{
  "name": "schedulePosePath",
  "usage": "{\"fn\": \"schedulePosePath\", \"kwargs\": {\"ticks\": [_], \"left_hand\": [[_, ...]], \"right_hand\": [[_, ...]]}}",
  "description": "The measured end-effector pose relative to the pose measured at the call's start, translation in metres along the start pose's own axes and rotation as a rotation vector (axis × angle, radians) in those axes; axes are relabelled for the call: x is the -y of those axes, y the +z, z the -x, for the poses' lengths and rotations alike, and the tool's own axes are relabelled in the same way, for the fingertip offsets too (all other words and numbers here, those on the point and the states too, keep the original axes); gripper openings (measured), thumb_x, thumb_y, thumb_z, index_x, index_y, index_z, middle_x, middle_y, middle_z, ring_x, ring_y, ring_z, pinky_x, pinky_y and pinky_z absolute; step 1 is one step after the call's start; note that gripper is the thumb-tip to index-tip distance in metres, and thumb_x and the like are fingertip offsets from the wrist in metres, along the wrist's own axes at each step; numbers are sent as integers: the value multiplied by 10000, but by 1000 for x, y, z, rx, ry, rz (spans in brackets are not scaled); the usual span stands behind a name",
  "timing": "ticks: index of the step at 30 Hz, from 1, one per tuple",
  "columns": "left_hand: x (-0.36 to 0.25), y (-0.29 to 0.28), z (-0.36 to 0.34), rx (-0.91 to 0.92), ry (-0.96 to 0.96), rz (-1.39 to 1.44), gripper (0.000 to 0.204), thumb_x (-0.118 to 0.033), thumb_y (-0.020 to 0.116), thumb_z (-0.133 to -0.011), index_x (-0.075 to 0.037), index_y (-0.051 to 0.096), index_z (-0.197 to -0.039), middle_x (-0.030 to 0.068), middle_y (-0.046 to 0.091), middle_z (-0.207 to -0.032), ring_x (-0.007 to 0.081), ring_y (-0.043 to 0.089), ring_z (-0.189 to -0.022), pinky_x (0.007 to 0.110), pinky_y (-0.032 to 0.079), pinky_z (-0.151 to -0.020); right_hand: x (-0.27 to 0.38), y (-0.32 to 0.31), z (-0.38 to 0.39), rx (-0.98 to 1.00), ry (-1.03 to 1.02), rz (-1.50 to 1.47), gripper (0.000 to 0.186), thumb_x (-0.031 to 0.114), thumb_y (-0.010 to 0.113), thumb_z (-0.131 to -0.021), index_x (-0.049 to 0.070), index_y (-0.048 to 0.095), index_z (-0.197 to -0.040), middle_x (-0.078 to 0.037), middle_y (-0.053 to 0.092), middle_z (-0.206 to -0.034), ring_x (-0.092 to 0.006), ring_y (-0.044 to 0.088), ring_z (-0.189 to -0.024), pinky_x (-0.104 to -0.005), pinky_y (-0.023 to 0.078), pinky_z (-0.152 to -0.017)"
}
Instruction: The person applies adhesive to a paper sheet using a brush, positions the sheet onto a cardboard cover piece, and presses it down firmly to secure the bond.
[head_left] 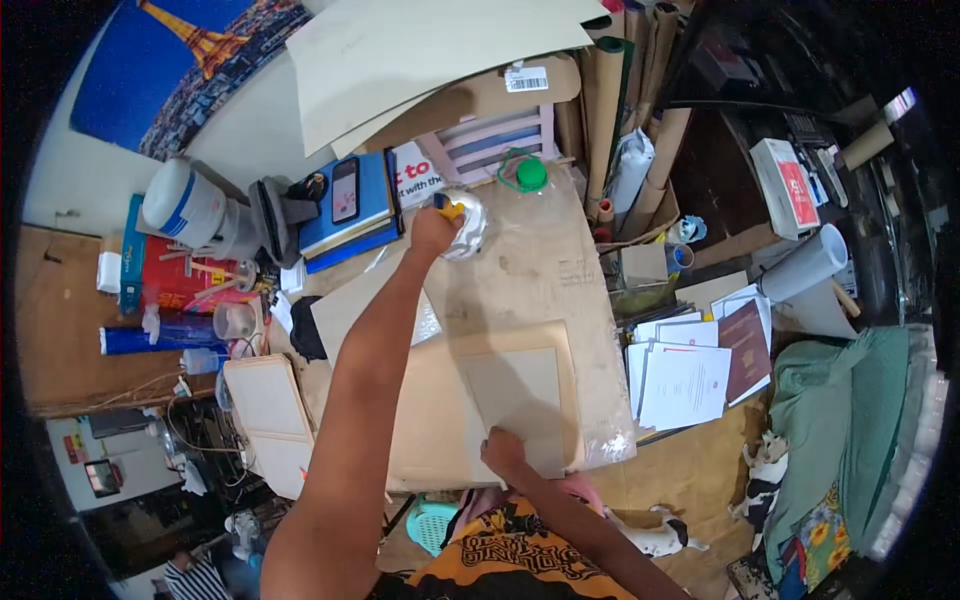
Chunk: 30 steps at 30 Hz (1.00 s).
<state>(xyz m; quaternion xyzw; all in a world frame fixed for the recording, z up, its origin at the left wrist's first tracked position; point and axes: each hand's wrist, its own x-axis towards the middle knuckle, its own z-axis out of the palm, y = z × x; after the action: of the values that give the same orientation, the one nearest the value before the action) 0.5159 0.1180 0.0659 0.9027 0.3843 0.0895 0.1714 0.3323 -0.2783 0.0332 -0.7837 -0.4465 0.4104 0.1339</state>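
My left hand [434, 232] reaches far across the table, its fingers closed around a small yellow-and-dark-blue object [452, 208] whose kind I cannot make out. It is over a round, shiny white-and-silver thing [468, 235], perhaps a bowl. Close to me, my right hand [504, 454] rests with curled fingers on the lower left part of a grey rectangular board [520, 395]; whether it pinches anything is hidden. Beneath that board lies a larger tan sheet [425, 420]. A pale sheet [375, 300] lies partly under my left forearm.
A clear jug with a green cap [531, 174] stands at the table's far edge. Blue folders [350, 225] with a phone [345, 190] lie at the far left. Papers [685, 385] are on the right, rolled sheets [605, 110] behind. Dogs [765, 485] lie on the floor.
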Motion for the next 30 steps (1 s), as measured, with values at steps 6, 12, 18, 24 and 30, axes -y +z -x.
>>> {"fn": "schedulePosePath", "kwargs": {"ticks": [6, 12, 18, 24, 30], "left_hand": [[17, -42, 10, 55, 174, -31, 406, -378, 697, -718, 20, 639, -772, 241, 650, -820, 379, 643, -811, 458, 519, -736], [30, -72, 24, 255, 282, -155, 356, -313, 702, -710, 18, 631, -818, 230, 651, -831, 385, 637, -802, 459, 517, -729], [23, -104, 33, 231, 200, -211, 311, -284, 701, -703, -10, 648, -840, 215, 660, -832, 375, 643, -797, 463, 513, -699], [29, -121, 98, -81, 119, 203, 215, -249, 715, -750, -39, 696, -796, 138, 673, -700, 267, 658, -627, 370, 491, -555], [9, -62, 228, 52, -118, 768, 279, -150, 703, -806, 30, 665, -1016, 73, 680, -883, 125, 617, -770, 282, 494, -700]], "right_hand": [[-28, 10, 9, -303, 103, -191, 184, 152, 580, -792, -3, 549, -887, -221, 616, -766, -390, 616, -682, -496, 498, -638], [-42, 12, 15, -474, 18, -268, 152, 128, 575, -828, 56, 532, -954, -188, 582, -785, -400, 587, -690, -479, 482, -617], [-49, 10, 31, -490, -32, -316, 338, 159, 606, -800, 59, 561, -1119, -189, 540, -1069, -363, 547, -956, -476, 457, -757], [-31, -26, 59, -460, -220, 81, 696, 175, 761, -646, 15, 491, -1267, -148, 422, -1277, -348, 462, -1098, -427, 450, -842], [-38, -3, 59, -347, -164, 143, 711, 228, 748, -677, -22, 469, -1281, -106, 271, -1471, -337, 405, -1184, -427, 406, -917]]}}
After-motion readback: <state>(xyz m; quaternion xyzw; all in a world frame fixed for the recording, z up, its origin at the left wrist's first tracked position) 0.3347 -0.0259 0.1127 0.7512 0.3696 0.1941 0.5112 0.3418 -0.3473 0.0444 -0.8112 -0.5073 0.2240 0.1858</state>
